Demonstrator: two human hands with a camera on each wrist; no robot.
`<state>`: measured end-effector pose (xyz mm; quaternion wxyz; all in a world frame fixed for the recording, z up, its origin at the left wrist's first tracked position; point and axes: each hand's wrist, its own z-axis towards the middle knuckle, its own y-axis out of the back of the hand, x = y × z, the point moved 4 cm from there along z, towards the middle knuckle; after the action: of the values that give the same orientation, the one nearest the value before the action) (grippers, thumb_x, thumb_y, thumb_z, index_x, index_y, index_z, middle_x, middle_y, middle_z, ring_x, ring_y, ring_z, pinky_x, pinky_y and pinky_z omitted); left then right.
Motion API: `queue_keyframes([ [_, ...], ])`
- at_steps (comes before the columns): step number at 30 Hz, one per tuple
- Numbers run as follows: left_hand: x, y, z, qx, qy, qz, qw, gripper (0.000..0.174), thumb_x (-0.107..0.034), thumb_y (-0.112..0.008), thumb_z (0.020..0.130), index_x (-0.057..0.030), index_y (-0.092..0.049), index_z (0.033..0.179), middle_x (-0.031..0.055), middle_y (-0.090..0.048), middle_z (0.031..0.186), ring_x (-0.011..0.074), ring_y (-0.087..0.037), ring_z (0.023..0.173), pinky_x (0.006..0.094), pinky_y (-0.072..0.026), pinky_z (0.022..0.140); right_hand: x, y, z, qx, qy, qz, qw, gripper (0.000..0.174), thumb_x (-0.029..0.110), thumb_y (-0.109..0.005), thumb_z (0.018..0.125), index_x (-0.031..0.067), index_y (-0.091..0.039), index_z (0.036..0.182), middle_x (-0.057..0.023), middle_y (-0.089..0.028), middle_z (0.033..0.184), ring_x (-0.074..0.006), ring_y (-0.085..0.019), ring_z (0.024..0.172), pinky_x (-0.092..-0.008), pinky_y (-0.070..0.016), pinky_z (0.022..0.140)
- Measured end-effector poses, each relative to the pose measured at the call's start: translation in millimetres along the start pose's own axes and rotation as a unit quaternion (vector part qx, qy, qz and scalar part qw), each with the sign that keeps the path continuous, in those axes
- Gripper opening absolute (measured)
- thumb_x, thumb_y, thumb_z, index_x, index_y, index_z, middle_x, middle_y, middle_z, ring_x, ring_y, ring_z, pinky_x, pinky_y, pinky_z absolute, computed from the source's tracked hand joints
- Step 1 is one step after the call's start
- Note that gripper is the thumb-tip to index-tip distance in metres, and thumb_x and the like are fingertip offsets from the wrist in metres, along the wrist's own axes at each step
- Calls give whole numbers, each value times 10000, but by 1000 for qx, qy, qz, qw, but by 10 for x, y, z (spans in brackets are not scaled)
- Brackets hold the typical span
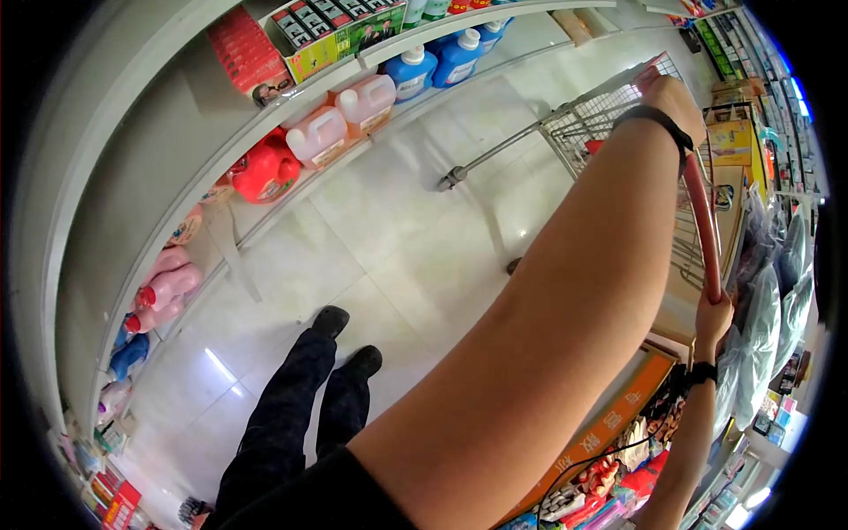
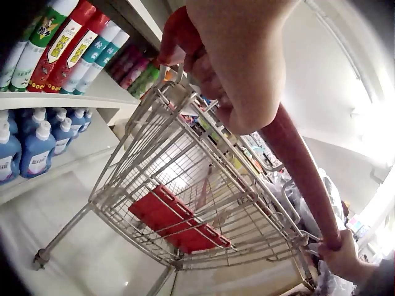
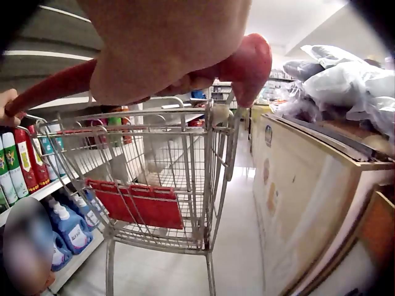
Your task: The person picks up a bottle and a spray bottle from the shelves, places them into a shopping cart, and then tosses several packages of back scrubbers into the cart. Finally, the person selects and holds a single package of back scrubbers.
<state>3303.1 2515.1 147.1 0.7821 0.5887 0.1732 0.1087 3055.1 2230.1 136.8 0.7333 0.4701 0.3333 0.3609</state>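
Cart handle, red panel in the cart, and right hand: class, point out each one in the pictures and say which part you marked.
Cart handle [image 2: 302,163]: left wrist view, on its bare red bar.
Red panel [image 3: 154,211]: right wrist view, on its right half.
Right hand [image 1: 714,318]: head view, middle of the hand.

The left hand [image 1: 673,102] and the right hand [image 1: 715,320] are bare, and so are both forearms. A narrow black band [image 1: 655,115] circles the left wrist, and a broader dark strap [image 1: 702,374] the right. A plain black sleeve [image 1: 329,496] ends high on the arm, above dark, faintly mottled long trousers [image 1: 276,415] and black, round-toed shoes [image 1: 330,321].
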Motion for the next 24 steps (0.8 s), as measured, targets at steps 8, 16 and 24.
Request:
queue_keyframes([
  [8, -73, 12, -225, -10, 18, -3, 1000, 220, -244, -648, 756, -149, -713, 944, 24, -692, 898, 217, -664, 857, 406, -536, 682, 83, 90, -180, -8, -7, 2, 1000, 279, 270, -647, 788, 25, -671, 920, -216, -618, 721, -395, -621, 698, -424, -472, 604],
  [16, -188, 1, -389, -25, 35, 4, 999, 221, -252, -657, 745, -152, -714, 934, 27, -691, 885, 219, -664, 853, 407, -536, 687, 149, 192, -402, -6, -2, -18, 1000, 280, 270, -647, 777, 31, -673, 920, -219, -616, 721, -386, -625, 696, -425, -470, 604],
  [24, -362, 221, -753, 43, 23, 8, 999, 259, -251, -598, 810, -147, -702, 1023, 28, -685, 1016, 221, -634, 985, 384, -506, 767, 270, 335, -726, 0, -4, -9, 1000, 271, 261, -653, 766, 28, -671, 905, -210, -614, 701, -370, -627, 664, -424, -470, 597],
])
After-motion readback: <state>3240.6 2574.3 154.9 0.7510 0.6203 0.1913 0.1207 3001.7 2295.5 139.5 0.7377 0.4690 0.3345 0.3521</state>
